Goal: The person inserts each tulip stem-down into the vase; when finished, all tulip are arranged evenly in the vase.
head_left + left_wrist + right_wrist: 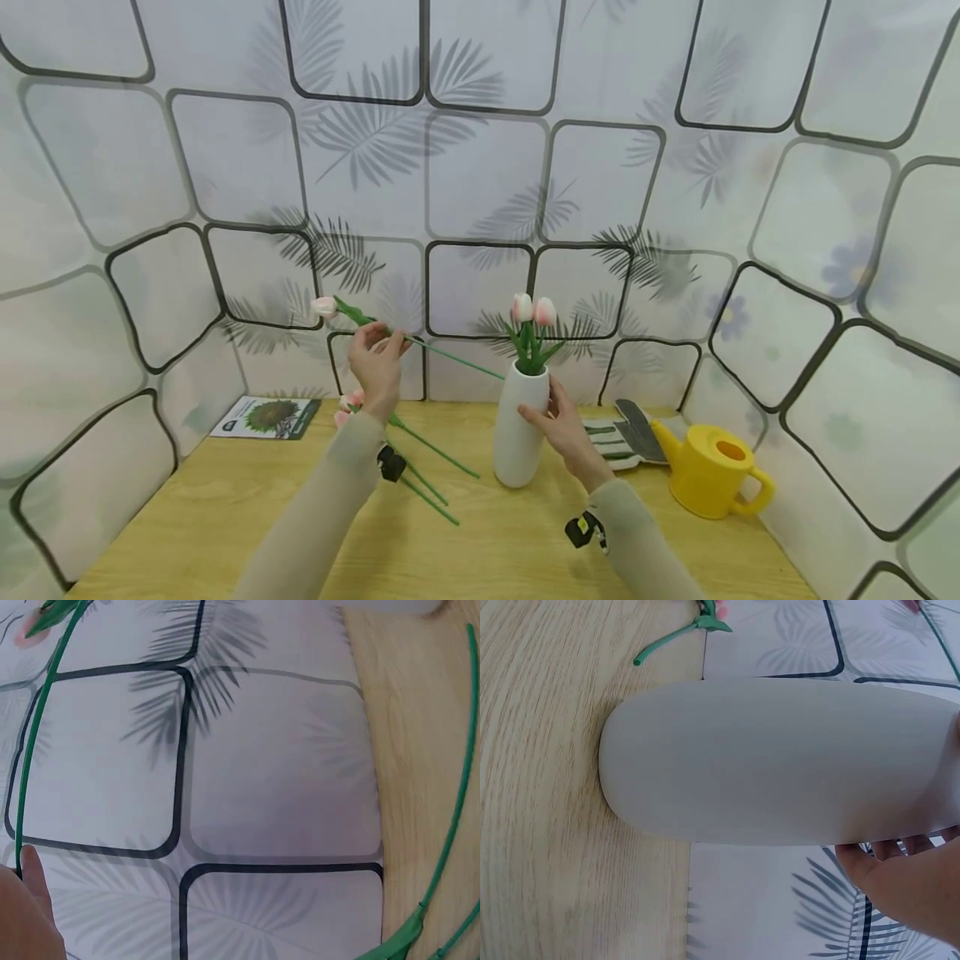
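Observation:
My left hand (377, 372) pinches the green stem of an artificial pink tulip (325, 307) in the air. Its bloom points left, and the bare stem end slants down to the right, close to the vase's neck in the head view. A tall white vase (517, 433) stands on the table with two pink tulips (534, 329) in it. Around the vase's upper right side my right hand (566, 429) curls its fingers and thumb. In the right wrist view the vase body (765, 761) hides part of those fingers. Several tulips with green stems (438, 456) lie below my left hand.
A yellow watering can (701, 475) stands at the right. Between it and the vase lie a dark trowel (640, 429) and a striped glove (609, 442). At the back left is a card with a plant picture (264, 417). Patterned cloth walls (480, 183) enclose the wooden table (517, 550).

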The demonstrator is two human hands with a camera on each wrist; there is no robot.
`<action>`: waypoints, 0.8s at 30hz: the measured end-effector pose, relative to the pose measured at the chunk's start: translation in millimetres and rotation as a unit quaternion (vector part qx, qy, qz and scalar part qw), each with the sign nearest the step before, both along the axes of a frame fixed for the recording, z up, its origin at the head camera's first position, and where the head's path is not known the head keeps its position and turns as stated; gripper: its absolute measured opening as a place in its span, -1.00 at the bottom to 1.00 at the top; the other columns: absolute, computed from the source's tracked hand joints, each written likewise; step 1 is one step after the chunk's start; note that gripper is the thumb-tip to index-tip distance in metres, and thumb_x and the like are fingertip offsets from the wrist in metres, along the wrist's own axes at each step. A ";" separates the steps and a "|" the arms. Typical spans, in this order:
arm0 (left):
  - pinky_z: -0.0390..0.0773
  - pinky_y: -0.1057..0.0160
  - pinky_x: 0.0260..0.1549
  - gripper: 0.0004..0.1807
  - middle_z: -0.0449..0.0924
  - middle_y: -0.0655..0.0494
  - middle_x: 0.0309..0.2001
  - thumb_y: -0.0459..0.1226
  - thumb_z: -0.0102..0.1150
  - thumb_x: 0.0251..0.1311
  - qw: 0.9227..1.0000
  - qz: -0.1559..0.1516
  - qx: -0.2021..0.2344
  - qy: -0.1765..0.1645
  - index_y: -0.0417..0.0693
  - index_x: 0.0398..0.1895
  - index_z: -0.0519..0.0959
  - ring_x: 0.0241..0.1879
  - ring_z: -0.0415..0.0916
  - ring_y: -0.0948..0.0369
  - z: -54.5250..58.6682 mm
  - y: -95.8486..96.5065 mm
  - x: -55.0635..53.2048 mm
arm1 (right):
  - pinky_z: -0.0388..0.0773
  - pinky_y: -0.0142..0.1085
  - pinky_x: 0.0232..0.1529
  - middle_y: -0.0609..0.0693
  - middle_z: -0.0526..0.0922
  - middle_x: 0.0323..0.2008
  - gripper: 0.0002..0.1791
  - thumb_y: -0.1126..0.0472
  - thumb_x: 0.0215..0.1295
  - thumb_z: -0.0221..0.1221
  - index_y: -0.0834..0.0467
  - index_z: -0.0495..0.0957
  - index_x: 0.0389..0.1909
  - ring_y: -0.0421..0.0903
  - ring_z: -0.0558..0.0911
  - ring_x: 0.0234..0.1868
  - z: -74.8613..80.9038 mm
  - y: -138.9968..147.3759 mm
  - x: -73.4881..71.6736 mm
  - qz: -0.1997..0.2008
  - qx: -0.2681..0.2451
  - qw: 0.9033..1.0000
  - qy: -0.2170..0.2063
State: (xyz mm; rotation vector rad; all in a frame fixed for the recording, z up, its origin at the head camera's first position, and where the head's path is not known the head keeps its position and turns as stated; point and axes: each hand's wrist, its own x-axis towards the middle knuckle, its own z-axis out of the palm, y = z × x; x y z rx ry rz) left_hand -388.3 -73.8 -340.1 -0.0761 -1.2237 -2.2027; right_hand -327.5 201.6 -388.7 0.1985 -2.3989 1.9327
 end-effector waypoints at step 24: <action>0.72 0.27 -0.32 -0.71 0.52 -0.05 -0.19 -0.53 0.31 0.11 0.993 0.026 -0.099 0.061 -0.38 -0.13 0.45 -0.43 0.63 0.26 37.1 45.7 -7.9 | 0.11 0.20 0.44 0.12 0.14 0.49 0.00 0.02 0.26 0.32 0.00 -0.09 0.56 0.20 0.16 0.49 -20.5 5.4 -16.1 -0.005 0.003 1.000 0.027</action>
